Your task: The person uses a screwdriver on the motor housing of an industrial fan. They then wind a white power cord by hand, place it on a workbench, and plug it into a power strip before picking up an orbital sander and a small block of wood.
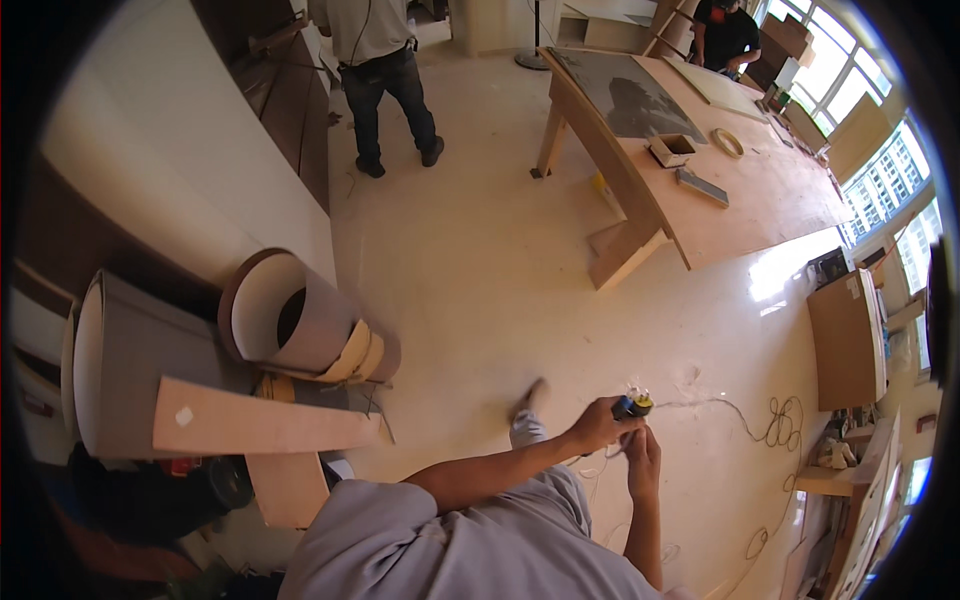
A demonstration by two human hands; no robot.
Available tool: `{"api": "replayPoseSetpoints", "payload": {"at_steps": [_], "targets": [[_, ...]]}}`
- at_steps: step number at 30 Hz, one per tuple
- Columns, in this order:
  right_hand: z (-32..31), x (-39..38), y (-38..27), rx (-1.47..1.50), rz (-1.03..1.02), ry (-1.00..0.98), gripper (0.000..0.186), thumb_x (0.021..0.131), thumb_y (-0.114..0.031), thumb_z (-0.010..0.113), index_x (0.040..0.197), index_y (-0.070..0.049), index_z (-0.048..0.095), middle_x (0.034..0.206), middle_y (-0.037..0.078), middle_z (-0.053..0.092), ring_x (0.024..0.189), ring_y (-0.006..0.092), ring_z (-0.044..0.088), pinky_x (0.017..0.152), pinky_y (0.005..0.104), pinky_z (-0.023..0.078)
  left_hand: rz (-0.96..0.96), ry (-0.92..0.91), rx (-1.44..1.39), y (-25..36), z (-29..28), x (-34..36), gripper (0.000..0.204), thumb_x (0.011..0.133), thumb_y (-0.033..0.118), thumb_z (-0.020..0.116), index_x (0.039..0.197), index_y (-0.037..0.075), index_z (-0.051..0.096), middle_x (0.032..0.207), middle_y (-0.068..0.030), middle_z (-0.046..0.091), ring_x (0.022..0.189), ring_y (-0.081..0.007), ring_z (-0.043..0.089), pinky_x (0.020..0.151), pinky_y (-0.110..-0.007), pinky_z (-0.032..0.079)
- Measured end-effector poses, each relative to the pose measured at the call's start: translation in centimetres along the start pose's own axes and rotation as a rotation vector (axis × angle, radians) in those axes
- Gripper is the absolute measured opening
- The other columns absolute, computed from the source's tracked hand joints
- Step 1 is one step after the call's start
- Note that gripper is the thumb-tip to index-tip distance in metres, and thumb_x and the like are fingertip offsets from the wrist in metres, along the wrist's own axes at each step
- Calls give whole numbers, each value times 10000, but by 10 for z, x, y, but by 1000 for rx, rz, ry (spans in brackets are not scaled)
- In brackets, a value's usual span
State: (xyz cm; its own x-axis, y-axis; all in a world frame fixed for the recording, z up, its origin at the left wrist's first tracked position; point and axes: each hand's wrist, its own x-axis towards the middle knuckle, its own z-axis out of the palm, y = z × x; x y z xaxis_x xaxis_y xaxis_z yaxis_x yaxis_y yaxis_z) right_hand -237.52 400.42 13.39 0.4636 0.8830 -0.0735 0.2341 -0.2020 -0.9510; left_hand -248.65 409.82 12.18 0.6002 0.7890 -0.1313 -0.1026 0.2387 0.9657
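Grey sleeve [440,550] below, both hands, left hand [598,425] and right hand [641,458], pinch a small blue-yellow tool [632,406].

- A small cylindrical tool [632,406] with a dark blue body and a yellow band at its upper end, too small and blurred to name more exactly. It is gripped upright, above a pale glossy floor, in front of the person's chest, toward the lower right of the head view.
- A few thin pale wires [636,385] stick up from the yellow end, their tips splayed slightly apart.
- A thin pale cord [720,405] runs from just beside the tool to the right across the floor and ends in loose coils [783,421], lying well apart from the tool itself.
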Motion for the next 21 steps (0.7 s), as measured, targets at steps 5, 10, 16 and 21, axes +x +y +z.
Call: {"api": "replayPoseSetpoints", "payload": {"at_steps": [5, 10, 16, 21], "targets": [[83, 139, -5, 281, 251, -405, 268, 960, -183, 500, 1139, 9, 553, 624, -5, 498, 512, 67, 477, 502, 221, 442, -50, 131, 222, 23, -125, 83, 273, 813, 259, 724, 943, 30, 655, 722, -13, 614, 588, -74, 524, 505, -246, 455], [159, 267, -5, 134, 341, -549, 239, 954, -212, 530, 1015, 17, 558, 654, 1, 498, 530, 81, 486, 511, 237, 438, -338, 431, 509, 28, -304, 108, 304, 832, 341, 688, 849, 69, 554, 647, 6, 513, 571, -85, 502, 520, -265, 454], [232, 387, -28, -18, 473, -654, 251, 922, -249, 589, 933, 0, 561, 636, 10, 518, 534, 89, 501, 491, 244, 429, -485, 861, 24, 23, -477, 90, 202, 927, 275, 549, 925, 77, 508, 624, -6, 517, 476, -69, 488, 411, -233, 392], [307, 471, -17, -280, 435, -705, 327, 879, -299, 652, 927, 16, 580, 609, 11, 531, 489, 91, 495, 452, 245, 413, -521, 1019, -65, 17, -595, 124, 150, 914, 207, 557, 924, 62, 521, 593, -5, 506, 483, -78, 499, 419, -247, 400]]}}
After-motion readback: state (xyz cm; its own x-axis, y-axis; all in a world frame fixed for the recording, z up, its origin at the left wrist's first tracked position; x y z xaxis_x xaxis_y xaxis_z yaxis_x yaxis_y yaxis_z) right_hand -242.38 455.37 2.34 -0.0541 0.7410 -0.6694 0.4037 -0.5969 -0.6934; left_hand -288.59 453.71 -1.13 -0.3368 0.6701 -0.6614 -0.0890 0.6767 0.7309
